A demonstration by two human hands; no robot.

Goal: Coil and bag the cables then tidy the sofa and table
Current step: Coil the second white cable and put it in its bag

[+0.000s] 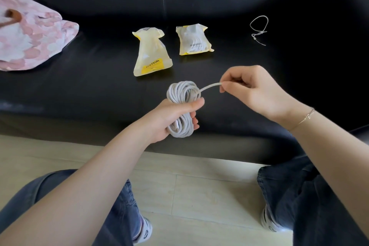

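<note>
A white cable (182, 94) is wound into an oblong coil that my left hand (175, 116) grips round its middle, above the front edge of the black sofa (89, 86). My right hand (253, 90) pinches the cable's free end, which runs from the top of the coil. Behind the coil an empty-looking yellow-edged plastic bag (151, 52) lies flat on the seat. To its right lies a second yellow-edged bag (193, 39) with a white coil inside. A thin white tie (258, 29) lies looped on the seat at the far right.
A pink and white patterned cushion (30, 34) sits at the left end of the sofa. Pale floor tiles (199, 191) lie below, with my knees in dark jeans on either side.
</note>
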